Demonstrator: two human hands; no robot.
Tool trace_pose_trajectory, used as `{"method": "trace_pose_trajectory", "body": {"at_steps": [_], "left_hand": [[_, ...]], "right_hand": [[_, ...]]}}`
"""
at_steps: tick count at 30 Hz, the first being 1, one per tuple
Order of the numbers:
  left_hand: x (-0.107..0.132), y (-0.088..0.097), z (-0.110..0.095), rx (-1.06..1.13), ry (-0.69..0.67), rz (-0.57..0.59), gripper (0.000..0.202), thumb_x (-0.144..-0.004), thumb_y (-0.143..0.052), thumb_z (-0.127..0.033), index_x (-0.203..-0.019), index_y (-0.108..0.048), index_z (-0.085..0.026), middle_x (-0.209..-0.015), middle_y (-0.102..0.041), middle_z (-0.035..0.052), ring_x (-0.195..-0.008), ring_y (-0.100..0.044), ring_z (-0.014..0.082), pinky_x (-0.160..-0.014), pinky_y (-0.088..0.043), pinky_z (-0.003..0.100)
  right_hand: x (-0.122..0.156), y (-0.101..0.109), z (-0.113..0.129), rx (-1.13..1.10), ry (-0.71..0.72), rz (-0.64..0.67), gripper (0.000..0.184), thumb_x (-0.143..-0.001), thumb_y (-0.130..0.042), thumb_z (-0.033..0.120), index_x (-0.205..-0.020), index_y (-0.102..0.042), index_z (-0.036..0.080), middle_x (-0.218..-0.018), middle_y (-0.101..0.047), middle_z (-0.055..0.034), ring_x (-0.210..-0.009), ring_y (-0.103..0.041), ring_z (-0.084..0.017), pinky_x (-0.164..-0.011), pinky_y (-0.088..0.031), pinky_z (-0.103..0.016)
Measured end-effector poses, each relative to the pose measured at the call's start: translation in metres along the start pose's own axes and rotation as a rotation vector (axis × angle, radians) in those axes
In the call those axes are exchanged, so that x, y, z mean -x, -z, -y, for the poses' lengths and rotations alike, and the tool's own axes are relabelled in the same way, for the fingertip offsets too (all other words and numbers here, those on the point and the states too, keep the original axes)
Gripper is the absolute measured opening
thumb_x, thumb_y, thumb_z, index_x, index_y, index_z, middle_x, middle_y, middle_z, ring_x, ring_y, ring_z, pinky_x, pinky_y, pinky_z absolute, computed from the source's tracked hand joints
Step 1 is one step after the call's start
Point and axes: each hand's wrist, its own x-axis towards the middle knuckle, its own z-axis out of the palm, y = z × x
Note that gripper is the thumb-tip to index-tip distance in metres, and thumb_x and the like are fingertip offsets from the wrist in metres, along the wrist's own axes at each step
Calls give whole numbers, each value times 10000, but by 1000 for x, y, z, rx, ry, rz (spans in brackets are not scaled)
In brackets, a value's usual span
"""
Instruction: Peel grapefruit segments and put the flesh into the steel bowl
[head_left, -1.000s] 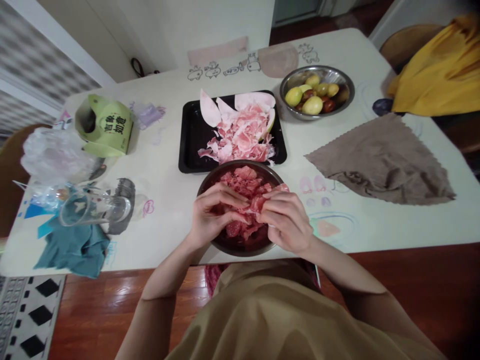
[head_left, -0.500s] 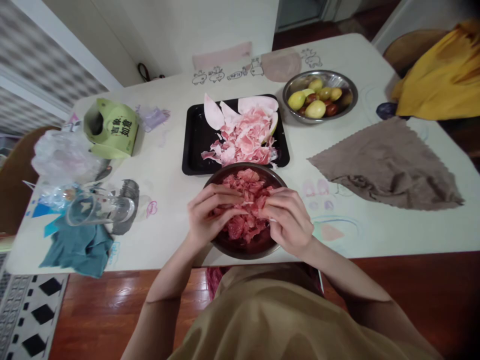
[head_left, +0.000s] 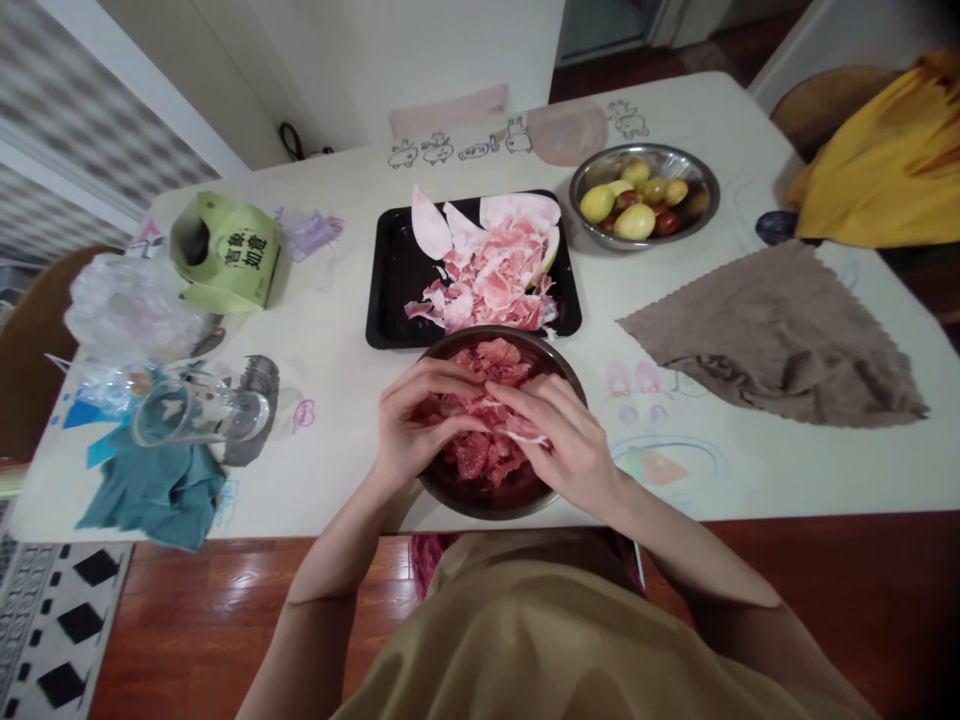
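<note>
Over a dark-rimmed metal bowl (head_left: 498, 508) of red pomelo flesh (head_left: 472, 458), my two hands meet. My left hand (head_left: 416, 410) is closed, with thumb and fingertips pinching a pomelo segment. My right hand (head_left: 570, 440) grips the same pomelo segment (head_left: 521, 425) from the other side; pale membrane shows along it. Just beyond the bowl, a black tray (head_left: 394, 290) carries a heap of pink membrane scraps (head_left: 499, 270) and thick pieces of pomelo rind (head_left: 431, 225). Parts of the segment are hidden by my fingers.
A steel bowl (head_left: 705, 205) with green and brown fruit stands at the back right, near a brown cloth (head_left: 787, 340). To the left are a green paper box (head_left: 240, 255), a plastic bag (head_left: 127, 305), a clear glass (head_left: 199, 412) and a teal cloth (head_left: 161, 490).
My right hand has moved inward to the left and turned over the segment, its fingers now stretching nearer my left fingertips. The left hand has barely moved.
</note>
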Motion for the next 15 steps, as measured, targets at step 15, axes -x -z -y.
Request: {"method": "trace_pose_trajectory", "body": {"at_steps": [15], "left_hand": [[0, -3, -3, -56, -62, 41, 252, -736, -885, -278, -907, -729, -179, -899, -765, 62, -857, -726, 175, -785, -600, 297]], "right_hand": [[-8, -1, 1, 106, 46, -127, 395, -908, -665, 106, -1288, -659, 212, -890, -718, -24, -804, -650, -163, -890, -514, -402]]}}
